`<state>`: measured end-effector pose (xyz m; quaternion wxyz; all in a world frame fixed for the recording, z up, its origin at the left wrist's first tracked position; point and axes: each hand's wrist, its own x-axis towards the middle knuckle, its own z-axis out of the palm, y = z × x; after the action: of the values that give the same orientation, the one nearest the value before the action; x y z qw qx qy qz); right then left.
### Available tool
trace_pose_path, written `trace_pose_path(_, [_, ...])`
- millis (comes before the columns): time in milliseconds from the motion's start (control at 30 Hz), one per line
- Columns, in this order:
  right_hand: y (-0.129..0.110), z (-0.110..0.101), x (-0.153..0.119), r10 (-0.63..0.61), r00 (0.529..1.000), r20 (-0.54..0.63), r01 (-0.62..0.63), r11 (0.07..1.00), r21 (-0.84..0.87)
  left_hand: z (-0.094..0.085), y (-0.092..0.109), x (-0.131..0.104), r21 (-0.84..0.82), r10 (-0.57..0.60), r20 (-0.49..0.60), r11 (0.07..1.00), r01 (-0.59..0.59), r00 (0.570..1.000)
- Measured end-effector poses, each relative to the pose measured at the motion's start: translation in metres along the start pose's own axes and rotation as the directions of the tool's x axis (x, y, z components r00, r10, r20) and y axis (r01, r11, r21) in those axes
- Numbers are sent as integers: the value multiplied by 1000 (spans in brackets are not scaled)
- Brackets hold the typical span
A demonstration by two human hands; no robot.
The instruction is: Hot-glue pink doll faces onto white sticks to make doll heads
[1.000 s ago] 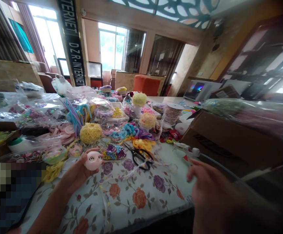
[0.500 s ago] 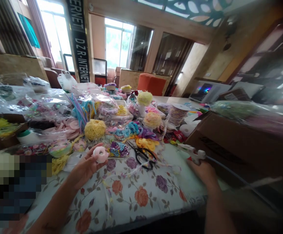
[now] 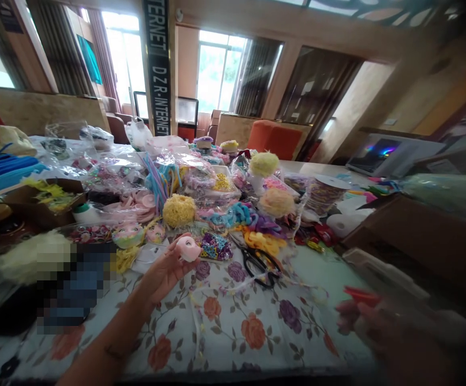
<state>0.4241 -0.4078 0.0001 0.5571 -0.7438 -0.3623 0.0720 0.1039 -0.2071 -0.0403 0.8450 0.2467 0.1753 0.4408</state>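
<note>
A small pink doll head (image 3: 188, 249) with a painted eye is held in the curled fingers of my left hand (image 3: 169, 273), above the flowered tablecloth (image 3: 233, 308). At the lower right, my right hand (image 3: 371, 313) is blurred and closed around a glue gun with a red trigger (image 3: 361, 296) and a pale body. Just right of the doll head lies a packet of purple, blue and yellow beads (image 3: 216, 246). Black-handled scissors (image 3: 262, 267) rest open between the two hands, beside yellow fuzzy strips (image 3: 263, 242).
Yarn pompoms (image 3: 179, 210), plastic bags and a ribbon spool (image 3: 325, 195) crowd the back of the table. A cardboard box (image 3: 413, 225) stands at the right. A small box (image 3: 52, 206) with yellow pieces sits at the left.
The view has swung left, so the table items sit further right. My right hand and the glue gun have come nearer the lower right, now blurred. My left hand still holds the doll head, turned slightly.
</note>
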Motion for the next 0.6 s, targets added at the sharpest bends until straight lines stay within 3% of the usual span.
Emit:
trace_pose_path(33, [-7, 13, -11, 63, 986, 157, -91, 980, 176, 0, 0, 0, -26, -15, -4, 1000, 15, 1000])
trace_pose_path(167, [-28, 77, -38, 84, 929, 360, -254, 852, 457, 0, 2, 1, -70, -50, -5, 996, 50, 999])
trace_pose_path(333, [-56, 141, -43, 64, 903, 425, -343, 701, 625, -1, 1, 1, 0, -63, -7, 998, 63, 998])
trace_pose_path(467, [-69, 163, -50, 77, 901, 427, -374, 636, 674, -1, -3, 0, 44, -76, 42, 996, 74, 996])
trace_pose_path(600, [-61, 170, -64, 104, 873, 477, -429, 631, 647, -1, -8, -3, 81, -42, 56, 996, 38, 998])
